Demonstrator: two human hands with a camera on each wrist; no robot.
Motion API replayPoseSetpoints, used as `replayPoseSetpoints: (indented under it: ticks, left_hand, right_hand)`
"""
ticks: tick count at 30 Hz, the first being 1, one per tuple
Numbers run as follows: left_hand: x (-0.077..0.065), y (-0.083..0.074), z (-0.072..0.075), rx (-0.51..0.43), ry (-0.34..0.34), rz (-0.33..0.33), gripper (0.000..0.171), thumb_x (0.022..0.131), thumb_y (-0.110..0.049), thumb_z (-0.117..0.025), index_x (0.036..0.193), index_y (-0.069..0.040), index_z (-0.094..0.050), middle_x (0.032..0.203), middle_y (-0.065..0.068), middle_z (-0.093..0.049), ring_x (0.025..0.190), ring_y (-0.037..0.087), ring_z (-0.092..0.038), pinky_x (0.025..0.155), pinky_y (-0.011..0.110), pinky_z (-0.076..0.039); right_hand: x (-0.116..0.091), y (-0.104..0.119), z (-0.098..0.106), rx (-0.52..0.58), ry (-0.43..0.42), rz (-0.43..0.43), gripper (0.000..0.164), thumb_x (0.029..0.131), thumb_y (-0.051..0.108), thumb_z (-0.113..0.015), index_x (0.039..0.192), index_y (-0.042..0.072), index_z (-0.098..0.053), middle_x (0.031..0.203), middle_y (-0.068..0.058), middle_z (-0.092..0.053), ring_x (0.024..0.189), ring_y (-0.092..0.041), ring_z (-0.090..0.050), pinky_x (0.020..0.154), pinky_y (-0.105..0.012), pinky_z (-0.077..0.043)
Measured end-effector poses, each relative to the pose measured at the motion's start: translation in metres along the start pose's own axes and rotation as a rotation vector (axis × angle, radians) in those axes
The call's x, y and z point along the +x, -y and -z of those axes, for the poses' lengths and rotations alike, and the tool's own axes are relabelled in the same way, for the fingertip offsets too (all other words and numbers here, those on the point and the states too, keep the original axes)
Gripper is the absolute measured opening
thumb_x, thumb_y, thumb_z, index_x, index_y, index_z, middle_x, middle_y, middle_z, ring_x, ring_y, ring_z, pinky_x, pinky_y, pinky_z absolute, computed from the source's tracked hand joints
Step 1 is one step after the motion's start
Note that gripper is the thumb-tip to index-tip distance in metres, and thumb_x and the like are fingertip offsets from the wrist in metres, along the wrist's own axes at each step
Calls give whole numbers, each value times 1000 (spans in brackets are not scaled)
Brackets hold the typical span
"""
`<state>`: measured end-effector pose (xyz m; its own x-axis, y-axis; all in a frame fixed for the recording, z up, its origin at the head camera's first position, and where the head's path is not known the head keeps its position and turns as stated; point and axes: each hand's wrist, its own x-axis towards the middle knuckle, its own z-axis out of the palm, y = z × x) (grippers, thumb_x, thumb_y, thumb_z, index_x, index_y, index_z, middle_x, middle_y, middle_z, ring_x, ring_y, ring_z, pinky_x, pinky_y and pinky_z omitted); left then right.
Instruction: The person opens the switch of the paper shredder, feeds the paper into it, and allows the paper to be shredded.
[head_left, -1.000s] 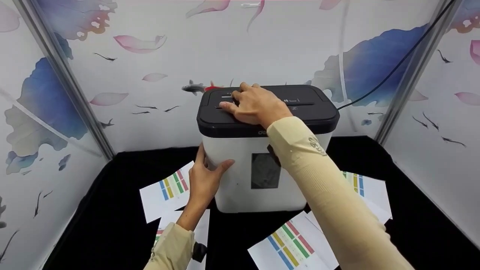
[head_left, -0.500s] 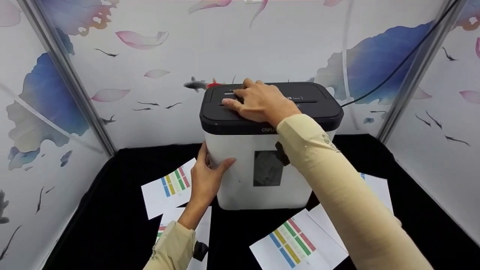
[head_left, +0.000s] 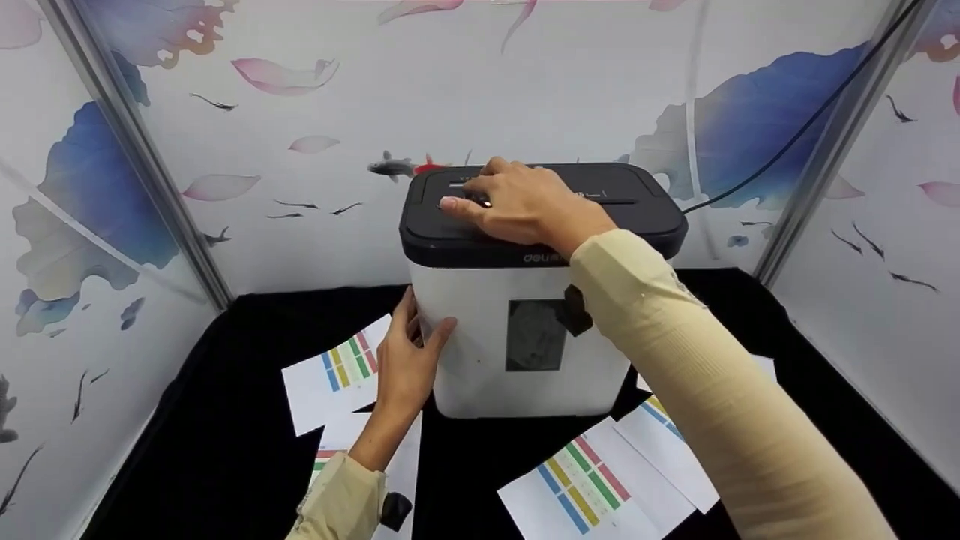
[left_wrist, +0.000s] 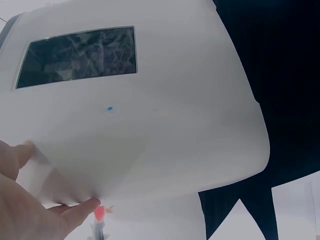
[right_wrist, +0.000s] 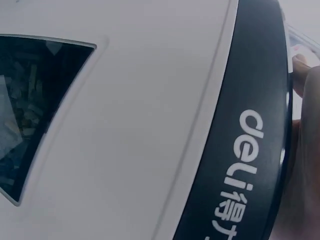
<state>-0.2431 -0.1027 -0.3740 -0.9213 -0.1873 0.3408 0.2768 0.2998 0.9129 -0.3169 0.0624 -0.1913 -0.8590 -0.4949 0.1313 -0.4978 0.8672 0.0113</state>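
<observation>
A paper shredder stands upright in the head view, with a white bin and a black top marked "deli". Across the top's left half lies my right hand, palm down, its thumb stretched left by the feed slot; other fingertips are partly hidden. My left hand is at the bin's left side, straight fingers along the side and thumb at the front corner. In the left wrist view, that hand's fingertips are right at the white wall. Through the dark window pale scraps show inside.
Sheets with coloured tables lie on the black cloth: one sheet at left, another under my left forearm, and overlapping ones at front right. A black cable runs from the shredder up right. Printed panels enclose the space.
My right forearm has swung to the right, while the hand remains on the shredder's top. The left thumb has slid slightly left along the bin's front. The head view has shifted a little.
</observation>
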Motion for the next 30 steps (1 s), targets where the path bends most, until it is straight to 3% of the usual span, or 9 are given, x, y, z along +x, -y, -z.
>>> replayPoseSetpoints:
  ticks: [13, 18, 24, 30]
  left_hand:
    - [-27, -6, 6, 17, -70, 14, 73, 83, -36, -67, 143, -19, -29, 142, 10, -34, 125, 28, -45, 96, 43, -47]
    - [-40, -6, 6, 18, -71, 32, 70, 83, -34, -67, 142, -19, -32, 141, 8, -35, 122, 27, -47, 93, 41, -49]
    - [-53, -3, 7, -17, -63, 62, 66, 83, -34, -67, 139, -19, -36, 135, 7, -42, 118, 26, -50, 93, 42, -49]
    - [-65, 2, 3, -38, -65, 114, 63, 83, -37, -66, 136, -15, -40, 130, 10, -47, 116, 26, -53, 92, 38, -50]
  right_hand:
    - [-30, -6, -8, 33, -148, 83, 75, 84, 75, -20, 135, 25, -45, 137, -3, -42, 130, -24, -37, 109, -51, -26]
    - [-43, -7, -15, 43, -300, 167, 65, 88, 66, -30, 129, 22, -52, 130, -3, -47, 122, -23, -43, 103, -46, -32]
    - [-58, -10, -27, 86, -521, 290, 47, 91, 50, -45, 119, 16, -60, 115, -5, -52, 101, -22, -49, 86, -40, -39]
    - [-72, -8, -42, 125, -658, 382, 36, 89, 40, -51, 111, 15, -64, 103, -4, -55, 88, -19, -48, 75, -34, -37]
